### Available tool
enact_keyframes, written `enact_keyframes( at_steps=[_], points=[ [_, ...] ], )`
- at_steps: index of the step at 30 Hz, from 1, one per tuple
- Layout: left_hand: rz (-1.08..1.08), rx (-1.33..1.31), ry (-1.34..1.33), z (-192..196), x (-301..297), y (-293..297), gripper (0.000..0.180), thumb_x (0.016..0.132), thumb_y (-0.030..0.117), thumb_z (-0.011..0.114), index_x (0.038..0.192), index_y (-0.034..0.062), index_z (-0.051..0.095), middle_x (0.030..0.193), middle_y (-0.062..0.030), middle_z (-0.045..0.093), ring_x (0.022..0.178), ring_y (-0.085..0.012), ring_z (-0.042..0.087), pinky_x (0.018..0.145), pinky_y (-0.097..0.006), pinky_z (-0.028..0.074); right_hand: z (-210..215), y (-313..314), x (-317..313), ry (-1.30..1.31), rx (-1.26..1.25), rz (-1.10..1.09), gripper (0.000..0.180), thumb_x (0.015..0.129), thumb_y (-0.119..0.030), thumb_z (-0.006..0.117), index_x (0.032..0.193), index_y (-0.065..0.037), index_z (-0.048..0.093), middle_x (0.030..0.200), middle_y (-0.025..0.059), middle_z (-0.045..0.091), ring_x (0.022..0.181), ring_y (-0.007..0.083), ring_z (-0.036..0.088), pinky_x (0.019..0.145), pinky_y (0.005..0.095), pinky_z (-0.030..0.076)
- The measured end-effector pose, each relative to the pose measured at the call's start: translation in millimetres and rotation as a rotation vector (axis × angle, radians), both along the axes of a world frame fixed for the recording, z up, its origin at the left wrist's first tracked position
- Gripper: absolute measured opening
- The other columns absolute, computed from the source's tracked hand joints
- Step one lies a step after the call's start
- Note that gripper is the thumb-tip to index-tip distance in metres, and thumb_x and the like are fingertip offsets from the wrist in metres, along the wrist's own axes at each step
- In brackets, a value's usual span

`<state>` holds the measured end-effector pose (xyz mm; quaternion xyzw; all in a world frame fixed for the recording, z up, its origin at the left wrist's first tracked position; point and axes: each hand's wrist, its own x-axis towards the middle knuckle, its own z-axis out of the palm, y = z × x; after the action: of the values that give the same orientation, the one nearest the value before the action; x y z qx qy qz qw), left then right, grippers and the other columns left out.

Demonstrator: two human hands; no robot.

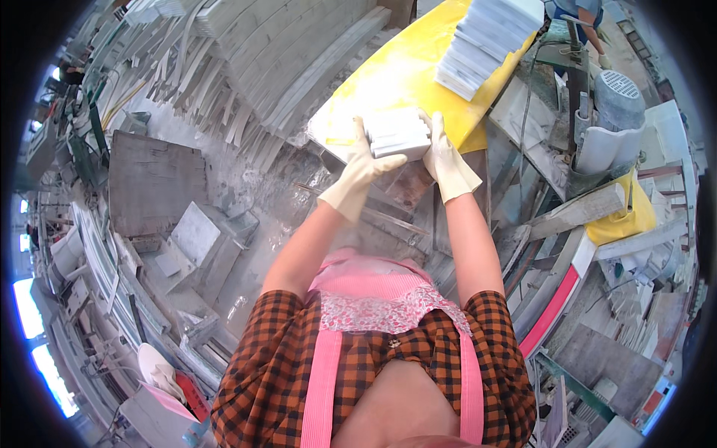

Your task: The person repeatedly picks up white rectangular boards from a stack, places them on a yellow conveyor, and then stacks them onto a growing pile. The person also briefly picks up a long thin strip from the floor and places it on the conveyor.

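Between my two gloved hands is a small stack of pale stone tiles (399, 133), held by its two ends. My left hand (364, 166), in a cream rubber glove, grips the left end, thumb along the near side. The right end is clasped by my right hand (442, 153), gloved the same way; part of its fingers is hidden behind the stack. The stack is over the near edge of a yellow sheet (388, 71); I cannot tell whether it touches it. Farther back on that sheet lies a longer row of grey-white stone tiles (489, 45).
Long stone strips (276, 60) are piled at the far left. A brown board (157, 183) and a stone block (196, 233) stand on the left. A motor (620, 97) rises at the right, near a second yellow sheet (624, 209). Another person (586, 19) is at the far right.
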<state>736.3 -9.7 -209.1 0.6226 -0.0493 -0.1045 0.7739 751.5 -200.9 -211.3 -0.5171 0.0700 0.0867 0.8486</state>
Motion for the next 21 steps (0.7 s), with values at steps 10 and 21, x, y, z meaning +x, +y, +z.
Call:
enact_keyframes(
  at_steps=[10,21],
  points=[
    [-0.069,0.564,-0.099,-5,15,14,0.150,0.061,0.038,0.096,0.158,-0.0127,-0.007,0.155,-0.0246,0.044,0.144,-0.0331,0.044,0.116,-0.038,0.038,29,4,-10,-0.290,-0.577,-0.026,0.052,0.109,-0.033,0.046,0.149,0.001,0.049,0.153,0.0127,0.050,0.141,0.0230,0.043,0.118,0.0347,0.032],
    [0.026,0.010,0.040,38,-14,4,0.086,0.106,0.040,0.052,0.161,-0.0093,0.006,0.163,-0.0251,0.028,0.149,-0.0309,0.033,0.122,-0.034,0.027,66,17,-34,-0.235,-0.579,-0.069,0.060,0.108,-0.042,0.045,0.149,0.001,0.049,0.153,0.0140,0.050,0.144,0.0226,0.040,0.121,0.0343,0.027]
  ],
)
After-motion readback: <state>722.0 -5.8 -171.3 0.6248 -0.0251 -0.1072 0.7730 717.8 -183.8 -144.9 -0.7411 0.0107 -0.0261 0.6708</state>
